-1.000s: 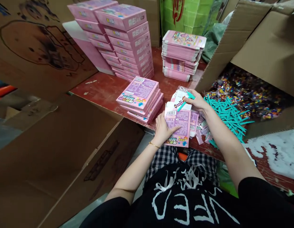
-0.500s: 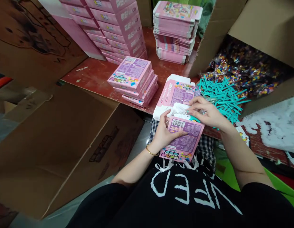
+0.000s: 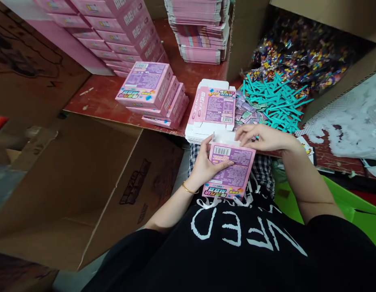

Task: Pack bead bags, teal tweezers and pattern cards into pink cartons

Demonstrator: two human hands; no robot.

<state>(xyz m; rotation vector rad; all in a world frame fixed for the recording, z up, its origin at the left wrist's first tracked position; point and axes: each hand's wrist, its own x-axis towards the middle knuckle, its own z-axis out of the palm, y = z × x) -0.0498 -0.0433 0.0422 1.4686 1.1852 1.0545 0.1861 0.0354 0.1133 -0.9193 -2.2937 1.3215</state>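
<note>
"What's in the left hand?"
"I see the left hand [image 3: 206, 164] holding the pink box [image 3: 233, 172], thumb across its printed face, in front of the red table [image 3: 103, 93]."
"And the right?"
"The right hand [image 3: 259, 137] curls its fingers at the box's top, by a white flap [image 3: 225, 137]; I can't tell if they're pinching it. Flattened cartons [image 3: 218, 106] lie just beyond."

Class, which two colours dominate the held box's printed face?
The held box is pink and purple; see the head view.
</note>
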